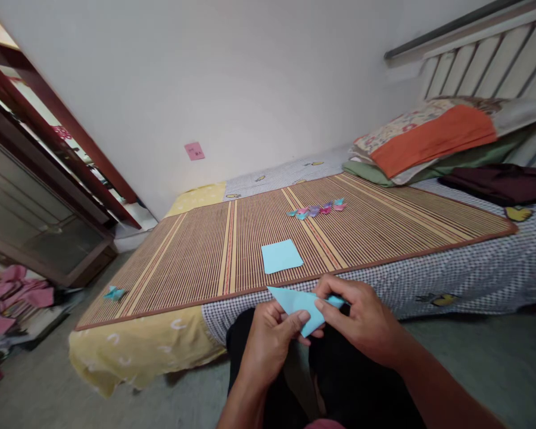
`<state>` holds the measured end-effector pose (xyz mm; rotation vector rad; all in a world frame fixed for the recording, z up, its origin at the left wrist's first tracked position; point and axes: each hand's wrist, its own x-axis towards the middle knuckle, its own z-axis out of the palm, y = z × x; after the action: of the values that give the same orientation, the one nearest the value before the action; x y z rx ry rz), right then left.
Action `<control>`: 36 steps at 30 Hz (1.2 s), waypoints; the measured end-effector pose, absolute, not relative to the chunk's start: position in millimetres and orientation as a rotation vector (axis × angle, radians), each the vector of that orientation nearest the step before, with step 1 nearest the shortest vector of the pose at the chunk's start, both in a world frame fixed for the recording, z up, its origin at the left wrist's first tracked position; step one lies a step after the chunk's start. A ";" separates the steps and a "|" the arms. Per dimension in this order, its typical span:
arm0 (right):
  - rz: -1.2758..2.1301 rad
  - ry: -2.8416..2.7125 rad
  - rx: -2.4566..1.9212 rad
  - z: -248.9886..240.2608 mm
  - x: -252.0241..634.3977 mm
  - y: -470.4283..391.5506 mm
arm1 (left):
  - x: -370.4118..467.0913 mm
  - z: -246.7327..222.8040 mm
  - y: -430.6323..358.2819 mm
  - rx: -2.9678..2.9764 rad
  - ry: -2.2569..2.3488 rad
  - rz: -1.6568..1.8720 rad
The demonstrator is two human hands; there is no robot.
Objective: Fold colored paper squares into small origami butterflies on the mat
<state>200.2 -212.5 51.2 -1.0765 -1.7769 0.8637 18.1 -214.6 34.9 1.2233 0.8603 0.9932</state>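
A light-blue sheet of folded paper [297, 304] is held between my two hands, over my lap at the bed's front edge. My left hand [271, 336] grips its lower left part, the thumb lying on top and fingers behind. At its right end my right hand [357, 313] pinches the paper between thumb and fingers. One pointed corner sticks out to the upper left. Just beyond, a stack of square light-blue paper [281, 256] lies flat on the striped mat [196, 250]. Farther back sits a row of several small folded paper pieces [315, 210] in blue, pink and purple.
A single blue folded paper piece [114, 293] rests near the mat's left corner. Pillows [438, 140] and a dark folded cloth [495, 185] are at the bed's right end. A pink note [194, 151] is on the wall. Pink cloth [15, 295] lies at far left.
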 end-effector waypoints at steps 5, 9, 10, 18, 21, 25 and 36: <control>0.832 -1.789 -1.101 50.2 200.8 -212.4 | 18.2 34.8 -214.4 1.208 0.876 0.980; 0.830 -1.822 -1.113 49.4 201.4 -211.6 | 16.8 33.2 -213.5 1.200 0.895 0.974; 0.820 -1.832 -1.118 48.8 201.6 -211.2 | 16.0 32.1 -213.3 1.207 0.907 0.979; 0.774 -1.853 -1.123 43.5 204.1 -208.6 | 14.7 29.2 -214.1 1.219 0.988 1.002; 0.796 -1.846 -1.118 44.5 204.0 -208.8 | 15.9 31.1 -214.9 1.228 0.957 0.997; 0.791 -1.854 -1.104 46.4 203.5 -209.8 | 15.7 33.2 -215.6 1.244 0.966 0.992; 0.761 -1.826 -1.118 45.0 203.3 -209.9 | 19.2 35.6 -217.8 1.154 0.913 1.018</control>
<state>203.3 -209.9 45.0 -1.1180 -1.8261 0.7610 19.2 -217.8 35.6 1.1539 0.9128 1.0180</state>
